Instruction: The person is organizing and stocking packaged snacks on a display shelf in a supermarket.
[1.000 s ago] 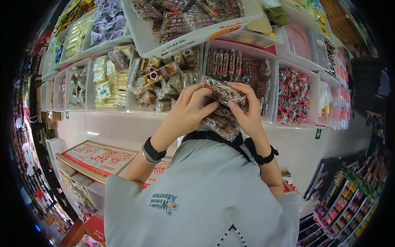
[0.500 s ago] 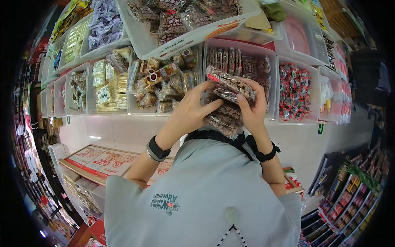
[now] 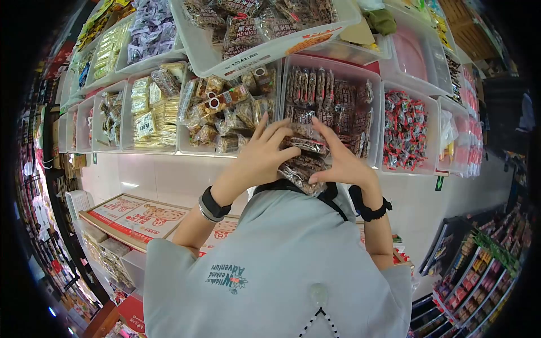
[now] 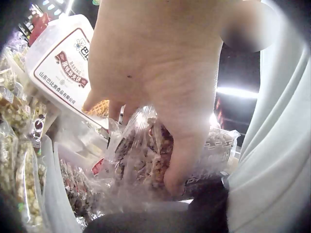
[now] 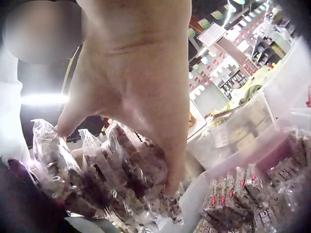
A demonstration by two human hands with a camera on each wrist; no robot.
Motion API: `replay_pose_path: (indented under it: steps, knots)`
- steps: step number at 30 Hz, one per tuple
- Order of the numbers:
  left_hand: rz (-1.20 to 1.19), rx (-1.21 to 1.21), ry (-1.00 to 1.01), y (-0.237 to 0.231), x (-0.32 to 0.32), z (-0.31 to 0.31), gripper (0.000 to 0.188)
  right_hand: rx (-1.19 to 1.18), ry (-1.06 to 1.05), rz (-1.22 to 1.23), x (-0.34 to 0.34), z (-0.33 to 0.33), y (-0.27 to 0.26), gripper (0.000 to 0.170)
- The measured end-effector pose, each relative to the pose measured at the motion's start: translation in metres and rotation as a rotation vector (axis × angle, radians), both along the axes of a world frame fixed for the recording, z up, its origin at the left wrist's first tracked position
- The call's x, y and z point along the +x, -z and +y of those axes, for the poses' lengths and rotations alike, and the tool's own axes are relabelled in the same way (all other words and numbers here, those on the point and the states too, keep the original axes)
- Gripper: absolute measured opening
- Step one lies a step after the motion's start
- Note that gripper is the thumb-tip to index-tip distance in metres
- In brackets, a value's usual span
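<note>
Several clear-wrapped packs of dark, grainy black rice crackers [image 3: 304, 166] are bunched between the two hands, near the front of a bin [image 3: 375, 107] of similar packs. On the left side, the left hand [image 3: 256, 155] grips the bunch, its thumb [image 4: 179, 174] bent over a wrapper. From the other side the right hand [image 3: 348, 164] spans the packs. Its thumb touches the lower ones and its fingers reach the upper end. In the right wrist view the packs [image 5: 121, 174] stand side by side between thumb and fingers. The left fingertips are partly hidden.
A large tilted tub [image 3: 248, 66] of black rice cracker packs sits above and behind. Left of the working bin are mixed snack packs [image 3: 211, 112] and yellow wrapped bars [image 3: 155, 115]. Red-wrapped snacks [image 3: 403, 132] fill the bin on the right. A framed sign board [image 3: 132, 217] lies lower left.
The top pack, lifted and tilted up in the right hand half a second ago, now lies lower against the bunch. The right fingers have spread wider; the left hand has barely moved.
</note>
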State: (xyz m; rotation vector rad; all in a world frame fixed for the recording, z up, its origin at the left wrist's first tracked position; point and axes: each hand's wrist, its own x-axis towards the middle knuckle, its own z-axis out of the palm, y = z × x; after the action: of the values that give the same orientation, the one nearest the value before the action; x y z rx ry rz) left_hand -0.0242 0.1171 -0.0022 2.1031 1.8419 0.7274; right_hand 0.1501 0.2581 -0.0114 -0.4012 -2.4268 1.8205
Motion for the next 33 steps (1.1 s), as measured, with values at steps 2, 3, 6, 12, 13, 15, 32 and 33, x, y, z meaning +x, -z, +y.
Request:
replay_pose_path:
  steps: [2, 3, 6, 12, 13, 15, 32, 33]
  knots:
    - [-0.050, -0.055, -0.006, 0.008, 0.003, -0.003, 0.044, -0.035, -0.052, -0.051, 0.000, 0.002, 0.002, 0.104]
    - [-0.052, -0.151, 0.015, 0.008, 0.000, -0.003, 0.046, -0.074, -0.118, -0.098, 0.001, 0.004, 0.006, 0.103]
    - [-0.278, -0.279, -0.070, 0.009, 0.002, -0.005, 0.048, -0.098, -0.212, -0.137, 0.001, 0.007, 0.007, 0.096]
    - [-0.680, -0.200, -0.093, 0.019, -0.005, -0.016, 0.040, -0.151, -0.325, -0.168, -0.001, 0.012, 0.025, 0.089]
    - [-0.677, -0.199, -0.094, 0.018, -0.013, -0.023, 0.040, -0.118, -0.361, -0.168, -0.003, 0.013, 0.028, 0.085]
    - [-0.986, -0.398, -0.281, 0.014, -0.040, -0.045, 0.027, -0.080, -0.399, -0.165, -0.005, 0.016, 0.029, 0.081]
    - [-0.507, -0.676, -0.504, 0.342, 0.030, -0.188, 0.025, -0.128, -0.331, -0.168, 0.002, 0.014, 0.020, 0.058]
    - [-0.464, -0.709, -0.506, 0.335, 0.030, -0.189, 0.025, -0.132, -0.338, -0.168, 0.003, 0.013, 0.020, 0.058]
